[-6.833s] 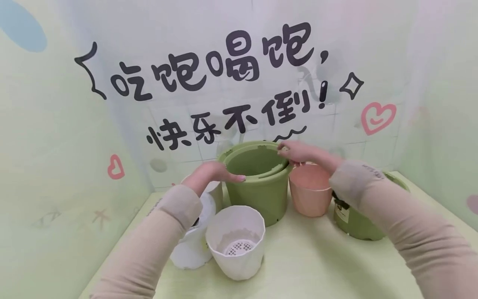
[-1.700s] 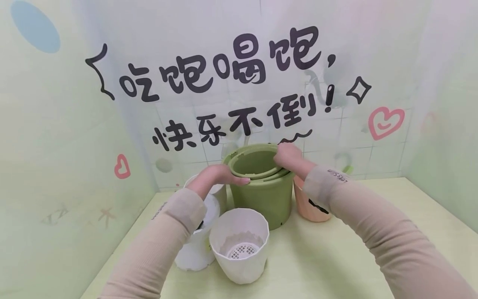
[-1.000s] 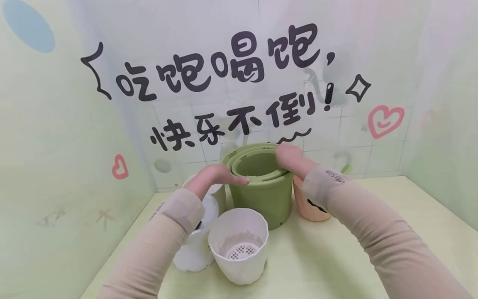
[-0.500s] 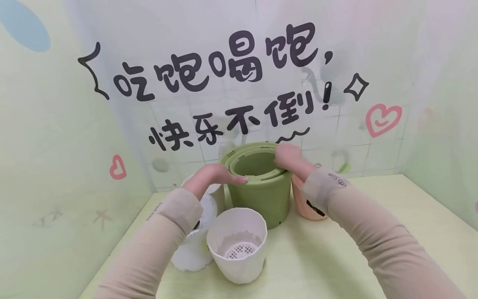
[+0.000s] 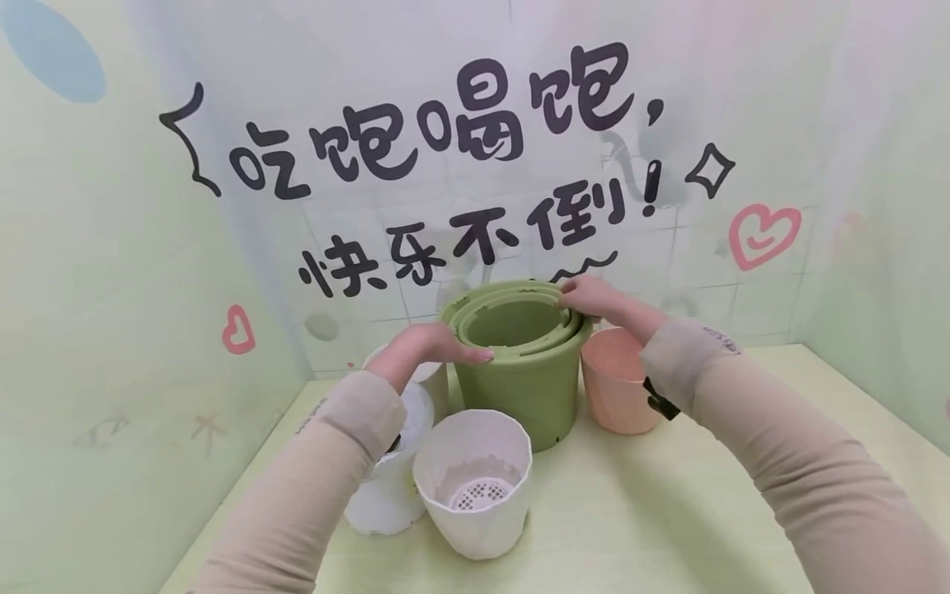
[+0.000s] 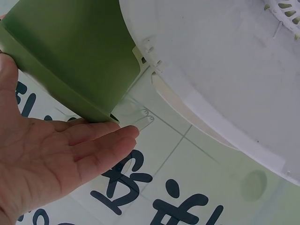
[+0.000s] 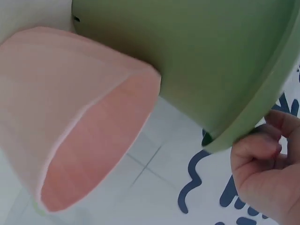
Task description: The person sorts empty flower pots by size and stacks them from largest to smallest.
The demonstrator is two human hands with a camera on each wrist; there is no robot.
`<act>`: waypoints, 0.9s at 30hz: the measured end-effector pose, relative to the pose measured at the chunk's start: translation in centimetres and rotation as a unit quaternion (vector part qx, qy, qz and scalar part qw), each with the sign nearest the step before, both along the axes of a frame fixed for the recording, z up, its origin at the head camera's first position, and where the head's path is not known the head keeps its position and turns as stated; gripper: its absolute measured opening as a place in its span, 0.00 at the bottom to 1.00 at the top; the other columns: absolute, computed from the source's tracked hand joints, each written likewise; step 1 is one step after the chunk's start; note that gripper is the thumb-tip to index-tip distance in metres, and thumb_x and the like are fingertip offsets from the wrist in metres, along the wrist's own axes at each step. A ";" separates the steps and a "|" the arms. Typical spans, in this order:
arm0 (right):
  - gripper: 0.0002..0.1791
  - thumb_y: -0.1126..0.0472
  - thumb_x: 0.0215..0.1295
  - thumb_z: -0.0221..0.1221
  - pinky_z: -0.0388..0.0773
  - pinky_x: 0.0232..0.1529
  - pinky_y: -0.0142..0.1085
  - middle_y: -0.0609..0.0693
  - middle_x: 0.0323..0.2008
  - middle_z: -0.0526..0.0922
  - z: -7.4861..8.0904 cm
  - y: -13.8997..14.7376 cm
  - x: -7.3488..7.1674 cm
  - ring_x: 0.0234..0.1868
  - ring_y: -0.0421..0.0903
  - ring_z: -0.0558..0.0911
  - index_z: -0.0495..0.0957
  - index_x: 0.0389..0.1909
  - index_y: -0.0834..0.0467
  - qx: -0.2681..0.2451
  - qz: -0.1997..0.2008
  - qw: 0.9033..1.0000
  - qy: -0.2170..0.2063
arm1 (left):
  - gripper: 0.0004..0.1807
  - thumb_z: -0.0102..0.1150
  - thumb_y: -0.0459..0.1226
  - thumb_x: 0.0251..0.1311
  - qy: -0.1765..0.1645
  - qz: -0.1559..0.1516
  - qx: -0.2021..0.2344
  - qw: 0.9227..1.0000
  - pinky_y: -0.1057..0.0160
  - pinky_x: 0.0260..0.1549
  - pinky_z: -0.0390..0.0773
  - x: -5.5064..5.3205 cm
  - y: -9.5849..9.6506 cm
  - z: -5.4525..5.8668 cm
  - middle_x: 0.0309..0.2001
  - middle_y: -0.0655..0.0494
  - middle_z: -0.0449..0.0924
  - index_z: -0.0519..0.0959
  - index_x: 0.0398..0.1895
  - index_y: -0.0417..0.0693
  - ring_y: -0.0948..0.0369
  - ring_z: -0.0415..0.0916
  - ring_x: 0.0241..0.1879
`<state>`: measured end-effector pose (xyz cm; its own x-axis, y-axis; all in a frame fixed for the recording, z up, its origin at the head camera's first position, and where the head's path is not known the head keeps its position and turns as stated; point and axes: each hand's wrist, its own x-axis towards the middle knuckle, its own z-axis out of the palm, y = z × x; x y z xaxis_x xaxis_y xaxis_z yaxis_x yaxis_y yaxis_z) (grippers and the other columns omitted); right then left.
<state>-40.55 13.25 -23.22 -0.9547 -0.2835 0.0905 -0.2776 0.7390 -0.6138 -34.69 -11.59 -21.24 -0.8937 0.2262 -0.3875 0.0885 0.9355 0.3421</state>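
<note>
Green flowerpots sit nested, with the innermost flowerpot [image 5: 512,326] inside the larger outer flowerpot [image 5: 515,404]. My left hand [image 5: 419,345] holds the outer pot's left rim, thumb over the top; in the left wrist view its fingers [image 6: 101,147] stretch out beneath the rim. At the right side of the stack, my right hand [image 5: 594,297] grips the rims with bent fingers. The right wrist view has that hand [image 7: 272,168] curled against the green rim [image 7: 234,133]. Which of the rims it pinches is hard to tell.
A pink flowerpot [image 5: 619,392] stands right of the stack. In front is a white pot [image 5: 475,528] with a grid bottom. More white pots [image 5: 382,499] stand at the left, partly behind my left arm. The printed wall [image 5: 356,223] rises close behind.
The green flowerpot formerly at the right has left that spot, and another green pot sits in the stack. Just now my right hand shifted right along the rim and loosened its fist.
</note>
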 end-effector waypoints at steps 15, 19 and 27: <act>0.26 0.66 0.59 0.49 0.68 0.17 0.34 0.56 0.24 0.74 -1.3 6.6 5.4 0.17 0.43 0.69 0.61 0.59 0.70 -0.035 0.004 0.999 0.039 | 0.46 0.48 0.61 0.57 0.010 0.007 0.016 1.000 0.52 0.67 0.50 0.0 -0.1 -0.2 0.64 0.37 0.60 0.59 0.64 0.31 0.47 0.50 0.68; 0.26 0.65 0.62 0.49 0.70 0.17 0.36 0.58 0.28 0.75 -2.4 8.7 6.4 0.19 0.45 0.70 0.59 0.60 0.70 -0.036 -0.023 0.999 0.022 | 0.46 0.49 0.61 0.56 0.018 0.007 0.018 1.000 0.52 0.66 0.50 0.0 -0.1 -0.1 0.64 0.37 0.60 0.58 0.64 0.30 0.47 0.51 0.67; 0.30 0.58 0.64 0.49 0.73 0.20 0.36 0.64 0.35 0.76 -5.4 11.3 6.7 0.25 0.47 0.73 0.56 0.62 0.71 -0.013 -0.080 0.997 0.010 | 0.47 0.48 0.61 0.57 0.025 0.002 0.009 1.000 0.52 0.66 0.52 0.0 -0.1 -0.1 0.64 0.36 0.60 0.58 0.64 0.29 0.46 0.53 0.67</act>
<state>-33.81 24.59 -28.63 -0.9854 -0.1248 0.1160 -0.1701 0.7586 -0.6289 -34.69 -11.67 -21.36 -0.9128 0.2294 -0.3380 0.1026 0.9296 0.3540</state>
